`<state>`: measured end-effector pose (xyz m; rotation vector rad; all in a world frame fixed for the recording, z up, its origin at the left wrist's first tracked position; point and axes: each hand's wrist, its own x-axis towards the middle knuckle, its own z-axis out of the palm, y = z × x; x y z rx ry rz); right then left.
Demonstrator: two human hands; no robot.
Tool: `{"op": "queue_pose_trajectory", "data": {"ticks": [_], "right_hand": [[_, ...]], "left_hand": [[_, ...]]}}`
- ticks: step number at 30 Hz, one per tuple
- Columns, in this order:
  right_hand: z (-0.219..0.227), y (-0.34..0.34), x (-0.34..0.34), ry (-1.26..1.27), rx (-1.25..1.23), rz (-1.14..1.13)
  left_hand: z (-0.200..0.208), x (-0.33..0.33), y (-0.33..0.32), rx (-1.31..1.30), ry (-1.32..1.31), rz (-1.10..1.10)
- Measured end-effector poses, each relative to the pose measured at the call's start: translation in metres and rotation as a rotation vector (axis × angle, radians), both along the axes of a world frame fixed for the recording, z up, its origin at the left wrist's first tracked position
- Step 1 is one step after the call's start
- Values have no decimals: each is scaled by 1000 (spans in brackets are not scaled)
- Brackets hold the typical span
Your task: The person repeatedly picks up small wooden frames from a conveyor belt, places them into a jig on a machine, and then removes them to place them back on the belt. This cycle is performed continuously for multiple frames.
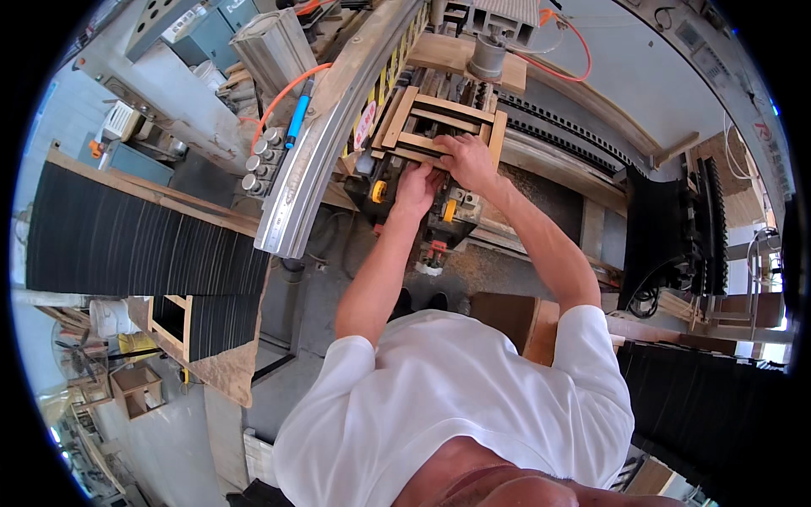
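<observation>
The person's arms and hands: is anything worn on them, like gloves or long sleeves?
No gloves: both the left hand and the right hand are bare. The forearms are uncovered too. A white short-sleeved T-shirt ends above the elbows. No watch, ring or wristband is visible.

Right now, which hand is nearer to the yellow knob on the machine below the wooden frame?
The left hand is nearer: it sits just right of the yellow knob, almost touching. The right hand is farther up and right, resting on the wooden frame's lower edge.
</observation>
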<state>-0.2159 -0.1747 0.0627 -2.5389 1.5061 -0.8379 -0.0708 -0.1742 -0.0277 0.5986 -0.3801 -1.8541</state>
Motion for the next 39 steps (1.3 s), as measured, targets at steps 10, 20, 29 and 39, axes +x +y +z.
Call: {"op": "queue_pose_trajectory", "data": {"ticks": [10,20,29,39], "right_hand": [[-27,-98,-21,0,63,-150],[-27,-137,-11,-138,239,-177],[-21,-132,1,127,155,-203],[-23,-128,-4,368,93,-213]], "left_hand": [[12,86,140,103,-52,-19],[2,211,238,202,-152,18],[-24,271,246,293,-171,56],[-53,258,255,329,-331,117]]}}
